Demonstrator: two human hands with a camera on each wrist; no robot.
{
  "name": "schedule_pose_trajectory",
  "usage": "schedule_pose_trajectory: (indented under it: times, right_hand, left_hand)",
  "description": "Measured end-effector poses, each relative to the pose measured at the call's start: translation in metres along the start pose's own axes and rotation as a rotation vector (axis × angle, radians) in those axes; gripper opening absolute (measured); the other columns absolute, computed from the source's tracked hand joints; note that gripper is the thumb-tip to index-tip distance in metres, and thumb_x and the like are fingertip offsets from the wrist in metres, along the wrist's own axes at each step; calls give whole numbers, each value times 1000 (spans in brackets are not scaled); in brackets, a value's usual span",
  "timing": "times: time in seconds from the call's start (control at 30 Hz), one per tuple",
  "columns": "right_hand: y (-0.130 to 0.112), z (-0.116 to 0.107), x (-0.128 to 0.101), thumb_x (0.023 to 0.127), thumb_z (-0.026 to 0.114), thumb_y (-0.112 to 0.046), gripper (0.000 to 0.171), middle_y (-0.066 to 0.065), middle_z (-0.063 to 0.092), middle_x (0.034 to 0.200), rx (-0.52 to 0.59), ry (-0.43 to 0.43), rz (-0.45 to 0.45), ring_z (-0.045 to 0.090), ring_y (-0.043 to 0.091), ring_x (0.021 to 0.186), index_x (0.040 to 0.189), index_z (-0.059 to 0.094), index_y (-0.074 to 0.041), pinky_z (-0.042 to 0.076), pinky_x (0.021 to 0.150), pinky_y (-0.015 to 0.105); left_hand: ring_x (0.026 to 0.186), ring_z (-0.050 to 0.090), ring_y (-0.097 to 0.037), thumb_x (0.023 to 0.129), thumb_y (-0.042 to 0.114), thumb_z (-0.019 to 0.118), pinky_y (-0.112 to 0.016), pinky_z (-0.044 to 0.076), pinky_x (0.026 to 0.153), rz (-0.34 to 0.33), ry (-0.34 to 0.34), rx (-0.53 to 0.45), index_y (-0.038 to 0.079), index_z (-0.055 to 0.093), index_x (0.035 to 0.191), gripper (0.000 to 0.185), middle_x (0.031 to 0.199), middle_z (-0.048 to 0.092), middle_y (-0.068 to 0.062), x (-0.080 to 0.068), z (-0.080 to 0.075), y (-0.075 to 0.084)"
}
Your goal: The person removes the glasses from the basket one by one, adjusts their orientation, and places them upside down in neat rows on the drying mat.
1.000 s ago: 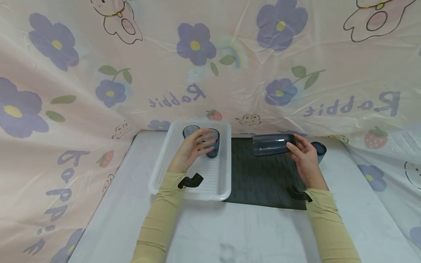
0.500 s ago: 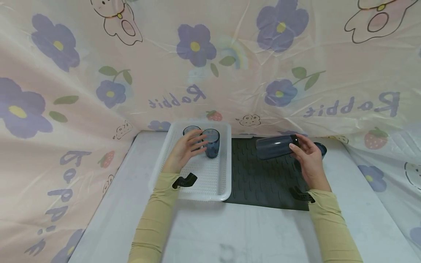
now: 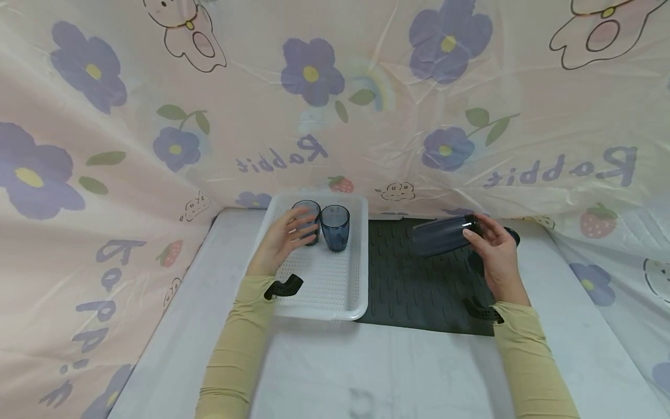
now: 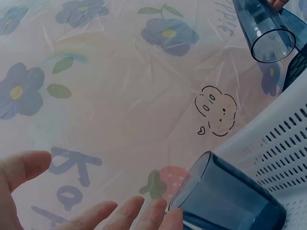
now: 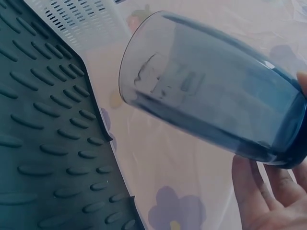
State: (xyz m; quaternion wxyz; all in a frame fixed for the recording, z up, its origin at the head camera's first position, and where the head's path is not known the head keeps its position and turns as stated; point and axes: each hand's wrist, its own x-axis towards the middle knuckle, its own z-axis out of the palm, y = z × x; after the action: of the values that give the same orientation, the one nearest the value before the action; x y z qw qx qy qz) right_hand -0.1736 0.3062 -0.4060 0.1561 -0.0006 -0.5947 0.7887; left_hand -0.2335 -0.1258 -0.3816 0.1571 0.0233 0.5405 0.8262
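My right hand (image 3: 494,259) grips a tinted blue drinking glass (image 3: 442,237) by its base end, above the dark mat (image 3: 419,297). This glass lies nearly level in the air, mouth towards the left; the right wrist view shows its clear wall (image 5: 206,91). Over the white perforated basket (image 3: 361,291), my left hand (image 3: 282,241) is held with fingers spread and grips nothing. Two similar glasses stand upright in the basket's far part: one glass (image 3: 336,230) in full view, the other glass (image 3: 312,210) partly behind my left fingers. Whether those fingers touch it, I cannot tell.
Partly hidden behind my right hand, another dark blue glass (image 3: 515,234) stands by the mat's right side. Basket and mat sit side by side on a white tabletop (image 3: 324,372). A printed curtain (image 3: 366,145) with flowers rises along the back and sides.
My left hand has drawn back left, uncovering the right-hand glass in the basket. My right hand has shifted slightly right with its glass, whose mouth end now dips a little.
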Motion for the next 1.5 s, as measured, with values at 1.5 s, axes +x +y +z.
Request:
schedule_pose_trajectory:
  times: [1.5]
  right_hand:
    - [19, -5, 5, 74, 81, -1, 67, 5, 55, 131, -323, 60, -5, 52, 14, 111, 134, 54, -14, 45, 83, 11]
  left_hand:
    - [131, 37, -40, 100, 32, 51, -46, 37, 106, -34, 127, 28, 3, 34, 144, 54, 146, 34, -24, 3, -40, 15]
